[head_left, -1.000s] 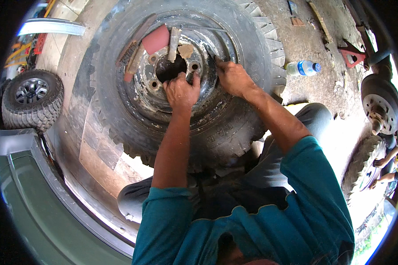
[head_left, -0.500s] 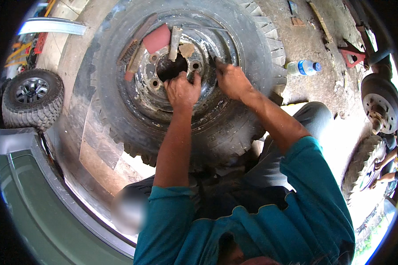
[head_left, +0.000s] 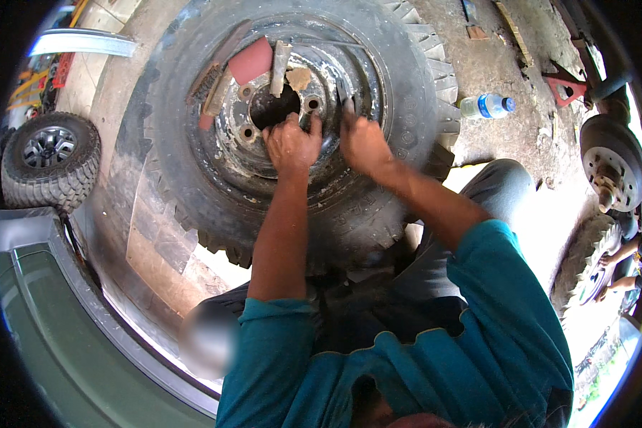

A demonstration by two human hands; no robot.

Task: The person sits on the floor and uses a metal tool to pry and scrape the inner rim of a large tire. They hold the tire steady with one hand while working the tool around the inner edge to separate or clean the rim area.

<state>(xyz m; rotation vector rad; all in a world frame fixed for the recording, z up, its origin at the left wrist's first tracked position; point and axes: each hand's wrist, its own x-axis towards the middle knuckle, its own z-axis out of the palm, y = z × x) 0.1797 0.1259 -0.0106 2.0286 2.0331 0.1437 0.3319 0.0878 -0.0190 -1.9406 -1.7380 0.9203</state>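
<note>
A large tyre point(head_left: 406, 85) lies flat before me, around a worn steel wheel rim point(head_left: 264, 153) with flaking paint. My left hand point(head_left: 292, 146) grips the edge of the rim's centre hole, its fingertips hidden inside and its thumb toward a bolt hole. My right hand point(head_left: 367, 146) is closed around a scraper point(head_left: 342, 90), whose flat narrow blade points away from me over the rim's right side. A red sheet of sandpaper point(head_left: 251, 61), a flat worn strip point(head_left: 280, 68) and a torn brown scrap point(head_left: 299, 78) lie just beyond the hole.
A wire brush point(head_left: 205, 82) rests on the rim's left side. At right stand a water bottle point(head_left: 488, 106), lying on its side, and a red jack stand point(head_left: 565, 89). Left are a spare wheel point(head_left: 50, 160) and a green vehicle panel point(head_left: 57, 321). Another person's hands point(head_left: 610, 274) show far right.
My right hand has drawn toward me and slightly left with the scraper, whose blade now points more straight ahead. My left hand keeps its hold at the centre hole.
</note>
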